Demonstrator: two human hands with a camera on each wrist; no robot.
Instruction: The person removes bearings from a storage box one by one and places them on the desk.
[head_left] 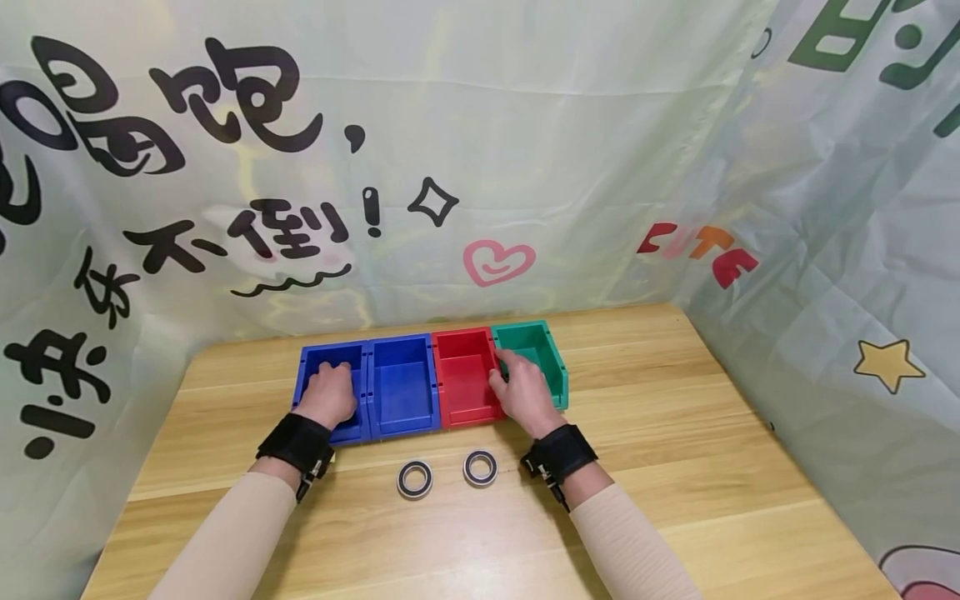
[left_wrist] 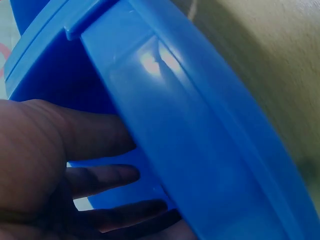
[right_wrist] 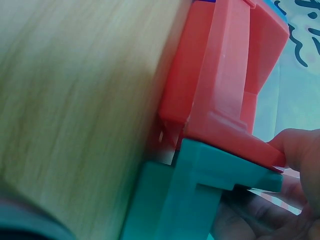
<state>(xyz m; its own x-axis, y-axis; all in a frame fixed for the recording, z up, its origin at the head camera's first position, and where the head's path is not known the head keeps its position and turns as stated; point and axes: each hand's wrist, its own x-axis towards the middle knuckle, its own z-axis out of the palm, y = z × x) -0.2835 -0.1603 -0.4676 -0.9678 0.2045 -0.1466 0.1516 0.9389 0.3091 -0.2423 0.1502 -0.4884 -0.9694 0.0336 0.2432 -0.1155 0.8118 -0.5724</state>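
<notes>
Two blue bins, a red bin (head_left: 467,375) and a green bin (head_left: 551,358) stand side by side in a row. My left hand (head_left: 330,393) reaches down into the leftmost blue bin (head_left: 307,360); in the left wrist view its fingers (left_wrist: 107,177) extend loosely behind the bin's front wall, with no object visible among them. My right hand (head_left: 527,395) pinches the adjoining walls of the red and green bins, thumb on the red side and fingers inside the green one. Two ring-shaped ball bearings (head_left: 415,480) lie on the table before the row.
The second blue bin (head_left: 405,385) sits between the leftmost one and the red bin. Under everything is a wooden table (head_left: 645,467). A printed cloth (head_left: 585,167) hangs behind the table and along its sides.
</notes>
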